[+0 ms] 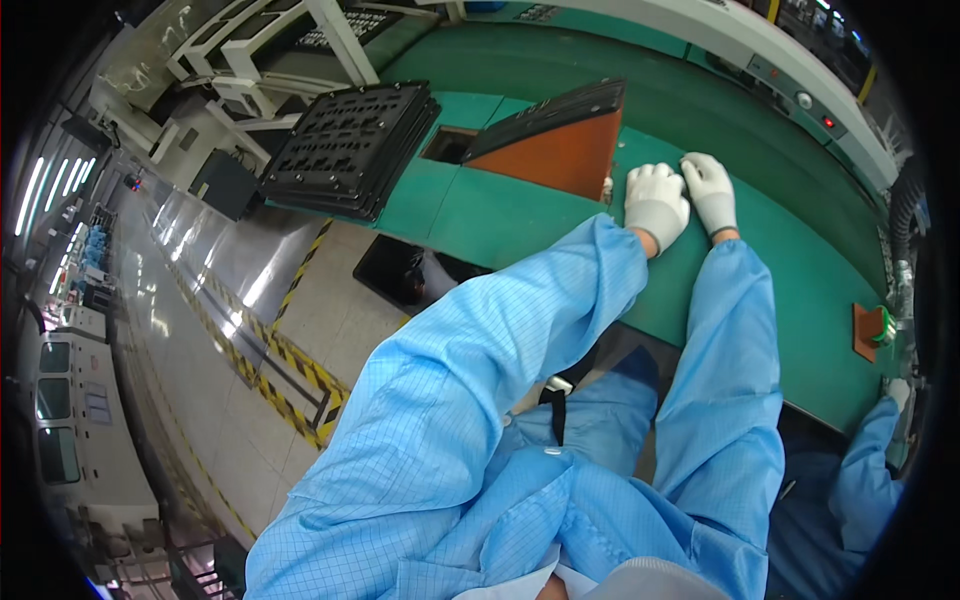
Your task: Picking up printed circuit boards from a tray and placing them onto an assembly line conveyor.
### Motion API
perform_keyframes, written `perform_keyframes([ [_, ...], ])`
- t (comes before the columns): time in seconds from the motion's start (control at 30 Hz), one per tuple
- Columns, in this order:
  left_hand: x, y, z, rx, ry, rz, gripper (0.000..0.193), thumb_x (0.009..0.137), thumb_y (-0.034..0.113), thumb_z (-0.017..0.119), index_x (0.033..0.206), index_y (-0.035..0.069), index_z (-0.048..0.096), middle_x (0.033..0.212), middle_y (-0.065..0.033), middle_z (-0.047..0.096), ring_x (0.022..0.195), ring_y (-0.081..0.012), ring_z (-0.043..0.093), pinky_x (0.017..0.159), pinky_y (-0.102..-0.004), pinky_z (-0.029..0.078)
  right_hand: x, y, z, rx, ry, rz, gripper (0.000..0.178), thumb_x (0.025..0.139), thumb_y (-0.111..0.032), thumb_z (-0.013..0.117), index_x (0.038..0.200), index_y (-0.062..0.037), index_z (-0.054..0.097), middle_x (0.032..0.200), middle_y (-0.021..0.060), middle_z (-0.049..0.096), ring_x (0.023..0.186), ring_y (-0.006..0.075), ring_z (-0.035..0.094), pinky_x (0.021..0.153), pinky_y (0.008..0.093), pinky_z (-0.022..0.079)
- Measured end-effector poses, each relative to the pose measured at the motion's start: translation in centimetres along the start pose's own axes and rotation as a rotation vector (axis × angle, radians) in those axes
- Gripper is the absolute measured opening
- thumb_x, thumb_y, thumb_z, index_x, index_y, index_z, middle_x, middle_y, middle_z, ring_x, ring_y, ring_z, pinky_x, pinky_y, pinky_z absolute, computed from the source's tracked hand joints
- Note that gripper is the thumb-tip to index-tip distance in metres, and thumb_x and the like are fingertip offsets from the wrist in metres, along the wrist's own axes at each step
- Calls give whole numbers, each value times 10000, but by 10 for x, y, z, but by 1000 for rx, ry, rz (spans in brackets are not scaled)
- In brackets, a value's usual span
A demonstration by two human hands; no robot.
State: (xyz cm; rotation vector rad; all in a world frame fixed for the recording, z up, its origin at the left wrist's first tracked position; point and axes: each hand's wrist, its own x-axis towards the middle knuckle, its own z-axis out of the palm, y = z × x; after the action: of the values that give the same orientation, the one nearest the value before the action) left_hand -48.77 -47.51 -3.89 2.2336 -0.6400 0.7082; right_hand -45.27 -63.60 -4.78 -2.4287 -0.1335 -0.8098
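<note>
Both my hands wear white knit gloves with grey cuffs and are close together over the green tabletop [480, 215]. My left hand [656, 203] rests just right of a brown wedge-shaped stand [565, 158], back upward and fingers curled under. Beside it my right hand [711, 190] is closed too, thumb and fingertips drawn together toward the left hand. Anything within either grip is hidden or too small to make out. On the stand's sloping top lies a black slotted tray [550, 115]. Small bits lie by the stand's right edge, too small to name.
Stacked black trays [345, 150] sit at the table's left end, near a rectangular opening [450, 145]. A dark green conveyor belt [690, 105] runs behind. At right are a green tape roll [881, 326] on a brown block and a co-worker's sleeve [868, 445].
</note>
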Motion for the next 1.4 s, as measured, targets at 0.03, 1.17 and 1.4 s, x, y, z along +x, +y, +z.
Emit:
perform_keyframes([
  [0.03, 1, 0, -2, -13, -51, 15, 157, 790, 215, 627, 855, 110, 725, 971, -84, 644, 1039, -279, 583, 946, -438, 413, 0, 1, 0, 11, -8, -6, 261, 917, -237, 630, 1023, -18, 721, 1057, 166, 704, 997, 336, 663, 881, 398, 522],
  [1.17, -2, -17, -6, -165, -142, 66, 167, 842, 189, 637, 938, 100, 740, 1046, -79, 707, 1036, -294, 630, 943, -413, 474, -10, -37, -10, -46, -2, 147, 238, 855, -278, 616, 852, -102, 775, 987, 107, 708, 997, 313, 639, 928, 436, 492],
  [1.4, -2, -23, -4, -237, -116, 54, 158, 835, 171, 645, 938, 89, 734, 1003, -86, 710, 989, -300, 640, 911, -416, 484, -9, -39, -10, -62, -11, 119, 236, 864, -268, 616, 844, -90, 769, 987, 106, 704, 985, 313, 640, 923, 436, 494],
])
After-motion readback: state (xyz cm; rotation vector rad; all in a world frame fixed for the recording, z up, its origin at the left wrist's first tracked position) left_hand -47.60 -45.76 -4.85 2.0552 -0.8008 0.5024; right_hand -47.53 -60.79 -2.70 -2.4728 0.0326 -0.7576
